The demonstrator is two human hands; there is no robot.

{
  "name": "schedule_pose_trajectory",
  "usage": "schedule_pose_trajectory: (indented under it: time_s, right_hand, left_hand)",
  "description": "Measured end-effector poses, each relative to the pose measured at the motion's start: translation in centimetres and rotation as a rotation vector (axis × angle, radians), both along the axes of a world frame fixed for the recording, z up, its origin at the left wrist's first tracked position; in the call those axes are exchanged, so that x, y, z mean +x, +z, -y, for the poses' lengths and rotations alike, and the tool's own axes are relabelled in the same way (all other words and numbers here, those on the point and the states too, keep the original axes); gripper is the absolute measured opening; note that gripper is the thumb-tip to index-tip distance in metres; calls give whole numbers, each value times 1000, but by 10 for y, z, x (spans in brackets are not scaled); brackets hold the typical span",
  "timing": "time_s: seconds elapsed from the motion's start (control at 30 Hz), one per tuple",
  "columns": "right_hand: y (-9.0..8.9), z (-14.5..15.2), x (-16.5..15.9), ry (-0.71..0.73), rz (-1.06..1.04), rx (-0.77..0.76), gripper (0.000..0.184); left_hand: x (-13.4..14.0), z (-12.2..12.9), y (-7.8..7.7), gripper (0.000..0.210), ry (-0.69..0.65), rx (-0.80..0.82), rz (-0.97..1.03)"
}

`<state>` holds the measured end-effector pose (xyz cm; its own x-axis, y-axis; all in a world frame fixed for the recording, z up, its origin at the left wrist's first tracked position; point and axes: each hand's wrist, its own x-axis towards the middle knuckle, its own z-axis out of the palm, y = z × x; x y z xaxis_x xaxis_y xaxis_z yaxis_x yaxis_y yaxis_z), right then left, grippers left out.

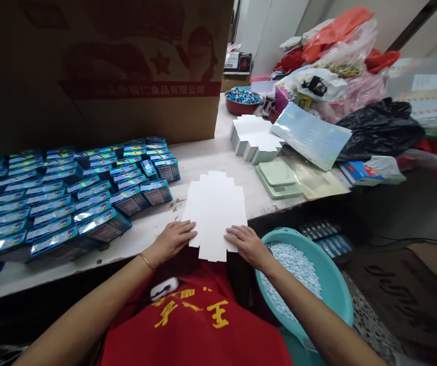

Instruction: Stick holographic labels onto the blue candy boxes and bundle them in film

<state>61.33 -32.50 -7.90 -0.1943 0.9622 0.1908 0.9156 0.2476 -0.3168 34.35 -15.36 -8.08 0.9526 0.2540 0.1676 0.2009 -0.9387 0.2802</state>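
A flat white card box blank (218, 208) with stepped, tabbed edges lies at the table's front edge, its near flap reaching past the edge. My left hand (171, 240) touches its lower left side, fingers stretched out over the card. On the lower right side, the fingers of my right hand (249, 246) lie flat on the blank in the same way. Both thumbs are mostly hidden. Farther back sits a thick stack of similar white blanks (254, 133), beside a small pale green scale (279, 178).
Rows of blue shiny boxes (92, 190) fill the left, before a large brown carton (142, 112). Right of my legs stands a turquoise basin (340, 284) of small pale wrapped pieces. A red bowl (241, 108), plastic sheets (312, 134) and bags (382, 127) crowd the back right.
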Motion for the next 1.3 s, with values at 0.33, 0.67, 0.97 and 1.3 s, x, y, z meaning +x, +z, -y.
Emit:
schedule_pose_trajectory:
  time_s: [0.33,0.67,0.97,1.3]
  right_hand:
    - [33,-57,-27,-126,192,177,16]
    - [37,-97,-43,53,504,-13,19]
    - [32,-100,-52,76,483,-39,22]
    - [42,-100,-48,101,396,-71,18]
  left_hand:
    - [47,9,58,20,190,142,-132]
    - [82,1,60,29,208,97,-392]
    - [91,9,67,22,260,95,-439]
    - [91,10,57,22,336,68,-352]
